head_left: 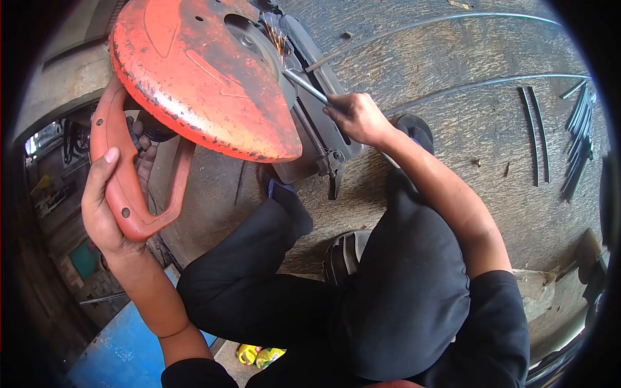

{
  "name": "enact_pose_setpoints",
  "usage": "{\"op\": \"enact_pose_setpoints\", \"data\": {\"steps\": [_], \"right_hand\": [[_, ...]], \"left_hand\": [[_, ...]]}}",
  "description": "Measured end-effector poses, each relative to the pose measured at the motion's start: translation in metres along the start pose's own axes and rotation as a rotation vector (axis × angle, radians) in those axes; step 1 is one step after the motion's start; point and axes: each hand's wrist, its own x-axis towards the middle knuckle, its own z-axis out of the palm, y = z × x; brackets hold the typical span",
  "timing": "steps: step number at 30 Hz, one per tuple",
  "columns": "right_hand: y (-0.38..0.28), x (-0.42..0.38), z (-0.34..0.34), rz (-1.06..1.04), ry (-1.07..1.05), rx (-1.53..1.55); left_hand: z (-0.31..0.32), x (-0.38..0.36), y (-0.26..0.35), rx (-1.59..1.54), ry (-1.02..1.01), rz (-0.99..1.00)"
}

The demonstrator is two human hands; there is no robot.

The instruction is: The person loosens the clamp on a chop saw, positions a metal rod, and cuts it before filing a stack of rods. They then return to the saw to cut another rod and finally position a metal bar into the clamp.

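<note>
My left hand (113,187) is wrapped round the red handle (123,171) of a cut-off saw. The saw's scuffed red guard (207,77) covers much of the upper left. Part of the cutting disc (262,48) shows beside the guard, and orange sparks (277,37) fly from its edge. My right hand (359,118) grips a thin metal rod (307,86), whose far end reaches the disc's edge over the saw's grey base (317,142). The exact contact point is hard to make out.
Long curved rods (466,83) extend across the floor to the right. Two short dark strips (533,136) and a pile of cut pieces (580,132) lie there. A blue surface (123,343) and yellow packets (259,355) are at the lower left. My knees are below the saw.
</note>
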Motion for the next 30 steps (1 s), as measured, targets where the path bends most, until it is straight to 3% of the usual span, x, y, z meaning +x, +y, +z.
{"op": "enact_pose_setpoints", "data": {"steps": [6,8,12,14,17,22,24,28,30], "right_hand": [[-0.005,0.0,-0.002,0.053,-0.03,-0.03],[0.003,0.001,0.001,-0.17,0.067,-0.113],[0.008,0.005,-0.008,-0.279,0.118,-0.176],[0.0,0.007,-0.018,0.117,0.041,-0.076],[-0.007,0.011,-0.04,0.202,0.024,-0.15],[0.002,0.033,-0.051,-0.05,0.193,-0.311],[-0.011,0.04,-0.053,-0.18,0.274,-0.616],[-0.023,0.057,-0.053,-0.338,0.356,-0.801],[-0.032,0.057,-0.055,-0.325,0.296,-0.86]], "left_hand": [[-0.002,0.0,0.0,-0.023,-0.006,-0.007],[-0.002,0.0,0.0,-0.017,0.002,-0.012],[0.0,0.0,0.002,0.012,0.01,0.0],[-0.004,0.001,0.003,0.032,-0.002,0.0],[-0.014,0.003,0.002,0.118,0.041,-0.062],[-0.005,0.0,0.0,0.062,0.033,0.003],[-0.004,0.0,0.0,0.058,0.04,0.003],[-0.006,-0.001,0.001,0.048,0.049,-0.014],[-0.007,0.0,0.0,0.043,0.048,-0.021]]}}
